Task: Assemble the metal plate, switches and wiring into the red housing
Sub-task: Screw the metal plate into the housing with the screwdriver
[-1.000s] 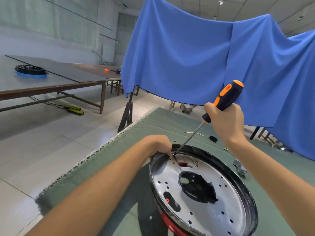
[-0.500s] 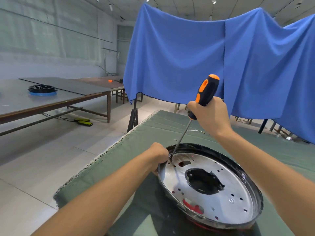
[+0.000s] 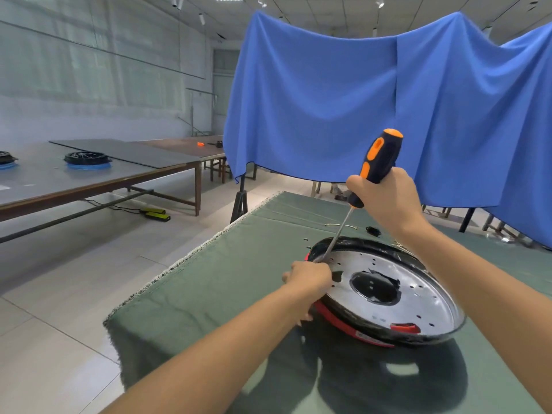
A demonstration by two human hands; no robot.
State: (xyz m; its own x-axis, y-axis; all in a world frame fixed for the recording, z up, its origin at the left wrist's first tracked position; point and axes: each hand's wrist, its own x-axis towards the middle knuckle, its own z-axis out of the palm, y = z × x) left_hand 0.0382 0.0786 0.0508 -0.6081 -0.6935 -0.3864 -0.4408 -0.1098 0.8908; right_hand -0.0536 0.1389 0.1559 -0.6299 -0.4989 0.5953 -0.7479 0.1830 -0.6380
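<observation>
Driving screw at plate edge, my guess. Right hand [image 3: 388,201] grips screwdriver [image 3: 377,162]; left hand [image 3: 309,277] curled on rim beside tip. Metal plate [image 3: 424,297] already seated in red housing [image 3: 337,322], lower right of frame, on bench [image 3: 227,282]. Several holes look unfilled; wiring hidden.

left hand [image 3: 307,279] bare | right hand [image 3: 388,201] bare | forearms bare, unsleeved

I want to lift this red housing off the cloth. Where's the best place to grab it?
Grip the red housing by its near-left rim, coming in low from the left hand side: that edge sits tilted up off the green cloth, leaving room for fingers underneath.
</observation>
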